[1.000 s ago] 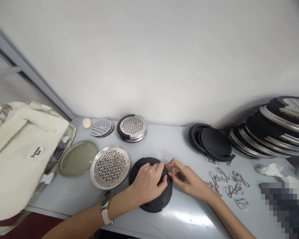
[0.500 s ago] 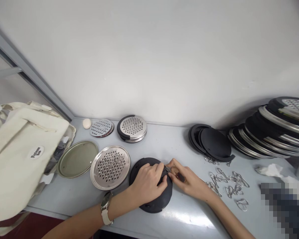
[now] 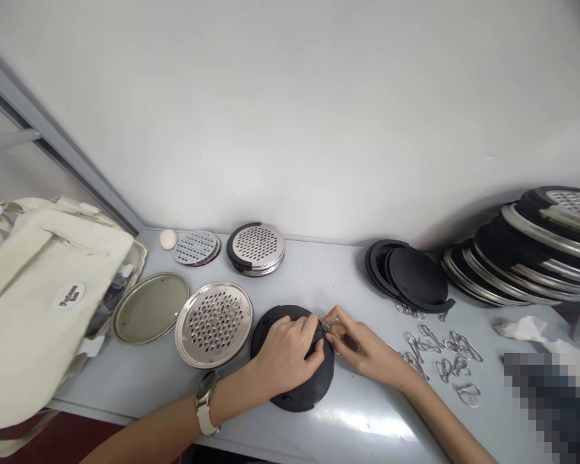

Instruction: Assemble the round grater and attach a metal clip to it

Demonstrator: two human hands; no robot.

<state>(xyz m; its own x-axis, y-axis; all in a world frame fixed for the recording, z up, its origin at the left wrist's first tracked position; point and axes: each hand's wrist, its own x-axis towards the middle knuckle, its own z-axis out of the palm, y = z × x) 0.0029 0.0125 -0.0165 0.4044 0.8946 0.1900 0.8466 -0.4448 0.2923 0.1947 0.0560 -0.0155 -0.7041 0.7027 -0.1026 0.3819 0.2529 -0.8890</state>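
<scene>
A black round plastic cover (image 3: 302,386) lies flat on the table in front of me. My left hand (image 3: 290,354), with a watch on its wrist, rests over the cover, its fingers curled and gripping it near the far right rim. At that rim, my right hand (image 3: 360,348) pinches a small metal wire clip (image 3: 325,328) between thumb and fingers. The clip touches the cover; fingers hide most of it, so I cannot tell whether it is hooked in. Left of the cover lies a round metal grater plate (image 3: 215,325). Several loose wire clips (image 3: 430,341) are scattered to the right.
A greenish round tray (image 3: 149,309) and cream bag (image 3: 53,309) lie left. Along the wall are a round white object (image 3: 168,240), small grater discs (image 3: 196,247), a black-rimmed grater stack (image 3: 257,248), black covers (image 3: 418,280) and a tall leaning stack (image 3: 526,258). Crumpled tissue (image 3: 524,328) lies right.
</scene>
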